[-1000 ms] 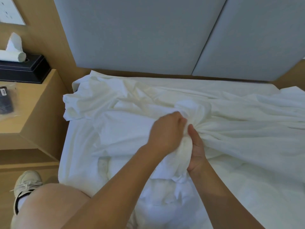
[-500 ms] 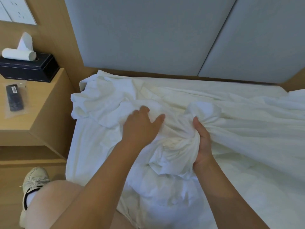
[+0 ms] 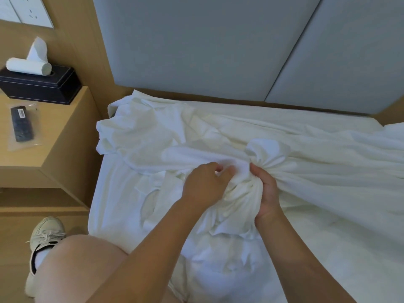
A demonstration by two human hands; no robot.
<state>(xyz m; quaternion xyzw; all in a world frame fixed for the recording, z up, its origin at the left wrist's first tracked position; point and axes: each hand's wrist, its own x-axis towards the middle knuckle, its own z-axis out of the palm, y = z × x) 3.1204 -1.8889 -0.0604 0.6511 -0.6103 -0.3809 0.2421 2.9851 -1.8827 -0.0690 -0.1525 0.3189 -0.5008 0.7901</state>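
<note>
1. This is a bedroom, and it looks like one in a hotel.
2. A big bed (image 3: 328,248) fills the right side, with a crumpled white sheet (image 3: 306,154) on it.
3. Soft grey pads (image 3: 196,51) cover the far wall behind the bed.
4. A wooden bedside table (image 3: 59,136) stands on the left.
5. On it sit a black tissue box (image 3: 39,86) and a remote (image 3: 21,124) sealed in a clear bag.
6. Wall sockets (image 3: 28,12) are at the far left.

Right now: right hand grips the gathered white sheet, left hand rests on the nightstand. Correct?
No. The left hand is not on the nightstand; the head view shows it pinching the gathered white sheet beside the right hand.
</note>
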